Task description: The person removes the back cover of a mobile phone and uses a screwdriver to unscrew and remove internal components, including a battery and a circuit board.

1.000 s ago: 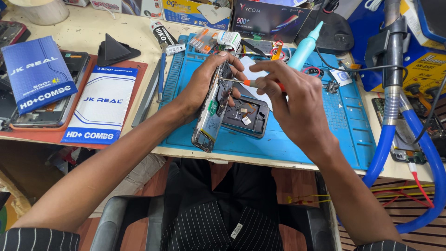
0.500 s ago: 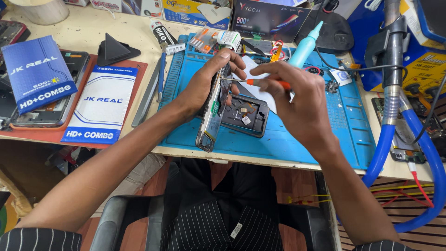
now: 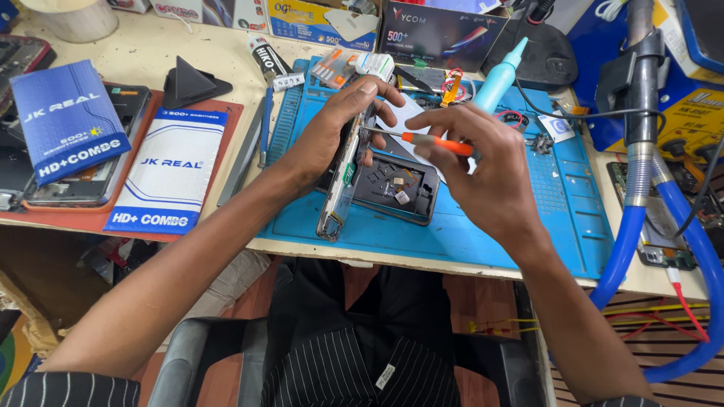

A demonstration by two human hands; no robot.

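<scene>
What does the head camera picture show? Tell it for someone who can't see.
A left hand tilts an opened phone on edge over a blue mat, while the right hand points an orange screwdriver at it.

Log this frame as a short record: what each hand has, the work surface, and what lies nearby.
left hand: holds an opened phone on its edge, tilted
right hand: holds an orange-handled screwdriver, tip at the phone's upper part
surface: blue repair mat on a cluttered bench
under the phone: dark back cover lying flat on the mat
behind hands: light blue squeeze bottle, upright
left of mat: blue-and-white flat packets
right edge: blue hose
</scene>
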